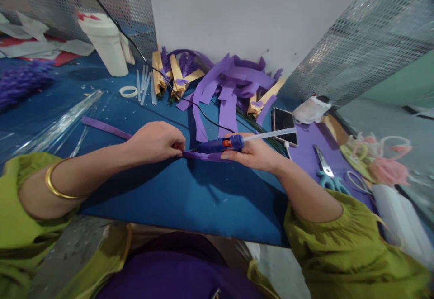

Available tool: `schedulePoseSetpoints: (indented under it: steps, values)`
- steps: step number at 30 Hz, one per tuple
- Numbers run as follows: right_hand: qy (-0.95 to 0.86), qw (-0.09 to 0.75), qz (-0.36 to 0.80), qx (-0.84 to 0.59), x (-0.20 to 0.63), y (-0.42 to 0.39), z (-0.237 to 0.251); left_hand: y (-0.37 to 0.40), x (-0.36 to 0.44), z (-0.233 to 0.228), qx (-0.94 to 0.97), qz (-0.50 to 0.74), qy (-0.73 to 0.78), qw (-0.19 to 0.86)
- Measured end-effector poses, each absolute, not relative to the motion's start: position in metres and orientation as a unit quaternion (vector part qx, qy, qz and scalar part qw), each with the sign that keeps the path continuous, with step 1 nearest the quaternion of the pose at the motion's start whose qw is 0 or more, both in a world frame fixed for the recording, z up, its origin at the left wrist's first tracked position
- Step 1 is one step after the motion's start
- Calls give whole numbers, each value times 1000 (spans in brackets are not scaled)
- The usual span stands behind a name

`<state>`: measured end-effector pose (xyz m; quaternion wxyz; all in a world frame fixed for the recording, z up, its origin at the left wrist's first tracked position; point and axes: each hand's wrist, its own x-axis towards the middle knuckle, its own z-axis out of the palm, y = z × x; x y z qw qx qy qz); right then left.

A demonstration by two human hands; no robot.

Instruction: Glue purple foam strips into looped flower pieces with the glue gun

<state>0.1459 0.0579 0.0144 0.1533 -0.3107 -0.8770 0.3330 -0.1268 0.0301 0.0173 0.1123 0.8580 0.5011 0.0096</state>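
Between my two hands a purple strip (206, 156) is held out just above the blue tabletop. My left hand (158, 141) is closed, pinching the strip; its tail (106, 127) runs out to the left behind my wrist. A blue hot glue gun (217, 144) with a clear glue stick in its back end lies over the strip, its nozzle pointing at my left fingertips. My right hand (254, 152) is wrapped round the glue gun, and its thumb rests beside the strip. The fingers behind the gun are hidden.
Purple strips (233, 82) and small paper-wrapped purple bouquets (179, 82) lie at the back. Glue sticks (144, 84), a tape roll (128, 92) and a white bin (106, 45) are back left. A phone (284, 125) and scissors (327, 168) lie right. A black cord (135, 48) crosses the table.
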Motion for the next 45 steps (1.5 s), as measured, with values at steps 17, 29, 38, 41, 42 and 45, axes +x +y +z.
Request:
schedulePoseSetpoints:
  steps: [17,29,38,41,42,45]
  values:
    - [-876,151,317,-330,146,58,16,33,-129,18,851,-1,515,108]
    - [-886,148,287,-334,144,57,15,33,-129,18,855,6,507,106]
    - [-888,136,266,-349,145,57,16,33,-130,19,849,0,516,114]
    - [-889,135,267,-348,145,57,16,34,-131,20,850,-4,515,113]
    - [-888,136,267,-348,145,57,16,34,-131,20,850,-6,515,112]
    - [-888,136,264,-352,146,57,17,35,-131,21,849,-12,516,113]
